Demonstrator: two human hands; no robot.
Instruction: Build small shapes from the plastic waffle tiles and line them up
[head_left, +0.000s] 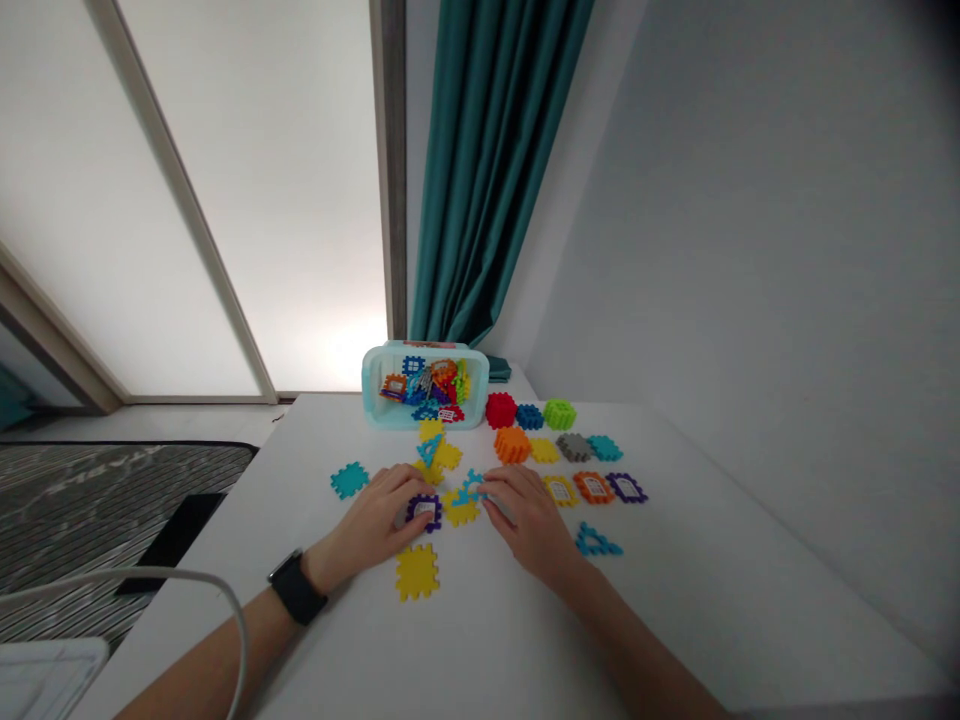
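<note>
My left hand (371, 515) grips a purple square frame tile (424, 512) with its fingertips, and a wristwatch (297, 587) sits on that wrist. My right hand (529, 520) pinches a light blue plastic piece (471, 488), partly hidden by the fingers. Between the hands lies a yellow interlocking tile (459, 508). Below them is a larger yellow square tile (417, 572). Several more tiles and blocks in red, green, orange and teal lie spread over the white table (675, 600). A pale teal box (424, 385) of tiles lies on its side at the far edge.
A white cable (187, 575) curves over my left forearm. A striped floor mat (112, 500) lies beyond the table's left edge. A wall rises along the right side, and a teal curtain (487, 150) hangs behind the box.
</note>
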